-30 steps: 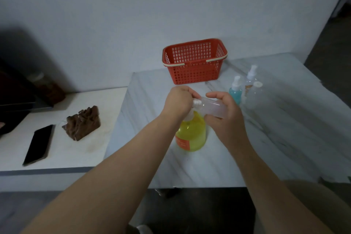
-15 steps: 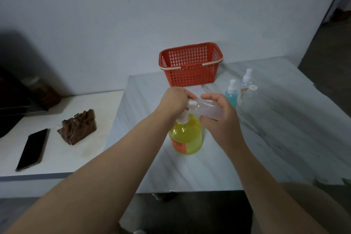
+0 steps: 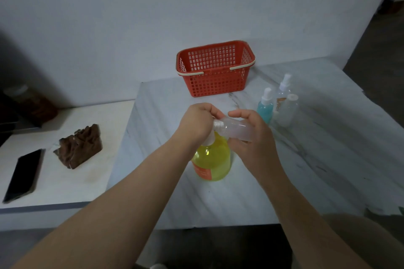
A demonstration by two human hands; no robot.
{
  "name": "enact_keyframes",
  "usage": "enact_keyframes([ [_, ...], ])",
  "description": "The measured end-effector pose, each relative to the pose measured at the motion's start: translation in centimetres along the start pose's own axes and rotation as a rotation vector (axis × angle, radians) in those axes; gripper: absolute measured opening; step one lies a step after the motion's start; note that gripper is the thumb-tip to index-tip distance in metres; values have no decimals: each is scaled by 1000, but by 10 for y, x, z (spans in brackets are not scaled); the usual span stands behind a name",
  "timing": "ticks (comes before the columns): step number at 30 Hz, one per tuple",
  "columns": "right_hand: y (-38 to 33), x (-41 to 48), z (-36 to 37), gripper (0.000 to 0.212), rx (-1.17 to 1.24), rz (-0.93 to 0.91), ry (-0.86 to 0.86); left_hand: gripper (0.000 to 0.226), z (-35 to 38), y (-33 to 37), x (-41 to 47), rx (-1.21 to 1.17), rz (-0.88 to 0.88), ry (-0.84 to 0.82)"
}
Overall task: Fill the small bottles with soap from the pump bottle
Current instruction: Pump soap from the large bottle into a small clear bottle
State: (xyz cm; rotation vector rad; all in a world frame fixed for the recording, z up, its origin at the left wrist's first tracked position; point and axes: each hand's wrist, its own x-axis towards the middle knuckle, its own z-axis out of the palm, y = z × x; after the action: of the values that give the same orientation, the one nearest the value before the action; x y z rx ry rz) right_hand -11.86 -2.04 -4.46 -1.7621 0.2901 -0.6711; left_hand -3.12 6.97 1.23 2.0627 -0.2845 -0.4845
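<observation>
A yellow soap pump bottle [image 3: 213, 160] with an orange label stands on the marble table [image 3: 251, 192]. My left hand [image 3: 197, 123] curls over its white pump head, which is mostly hidden. My right hand [image 3: 251, 137] grips a small clear bottle [image 3: 235, 129] held on its side, its threaded open neck pointing left against my left hand at the pump. Three more small bottles stand to the right: a blue spray bottle [image 3: 265, 108], a clear spray bottle [image 3: 283, 91] and a clear capped bottle [image 3: 289, 111].
A red plastic basket [image 3: 215, 67] sits at the back of the table by the wall. On the lower white surface to the left lie a brown carved block [image 3: 79, 146] and a black phone [image 3: 21, 174]. Dark objects stand at far left.
The hands, the small bottle and the pump bottle keep the same pose. Only the camera view has shifted slightly.
</observation>
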Motion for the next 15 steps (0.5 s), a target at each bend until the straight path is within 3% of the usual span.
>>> enact_keyframes([
  [15,-8,-3,-3,42,16,-69,0,36,-7,18,-14,-82,15,11],
])
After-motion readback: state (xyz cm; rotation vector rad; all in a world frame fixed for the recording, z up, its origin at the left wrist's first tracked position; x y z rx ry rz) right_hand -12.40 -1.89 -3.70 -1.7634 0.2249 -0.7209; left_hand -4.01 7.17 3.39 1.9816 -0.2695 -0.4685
